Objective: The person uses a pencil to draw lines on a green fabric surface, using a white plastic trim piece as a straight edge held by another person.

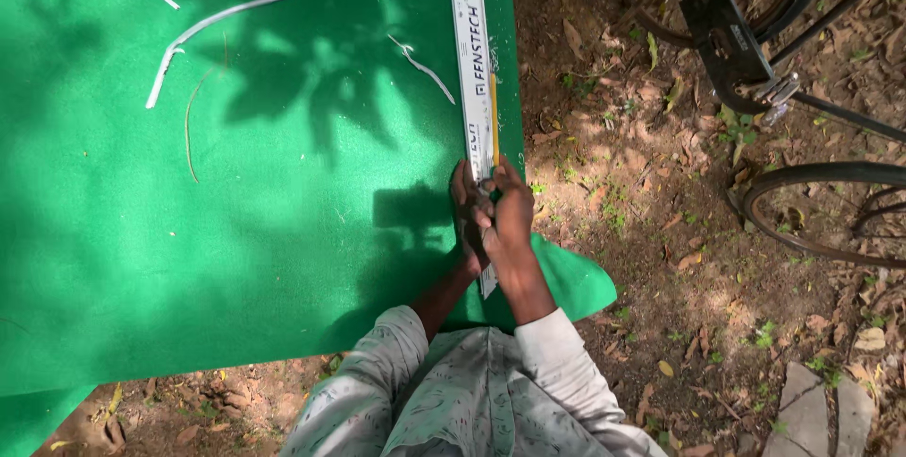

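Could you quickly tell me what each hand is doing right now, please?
Left hand: closed on the long white strip.
Right hand: closed on the same strip's near end.

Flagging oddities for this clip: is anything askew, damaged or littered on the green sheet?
Yes. Thin white strips lie scattered on the green sheet, like offcuts. The sheet's near corner droops off its support beside the hands, left hand, right hand, which grip the white profile.

- Left hand (464,216): reached forward, palm down, fingers pointing away from the body, mostly in shade; partly hidden behind the other hand.
- Right hand (512,212): just beside the left, touching it, fingers curled inward in a pinch.
- Forearms: bare, converging toward the hands.
- Sleeves: pale, pushed up near the elbows.
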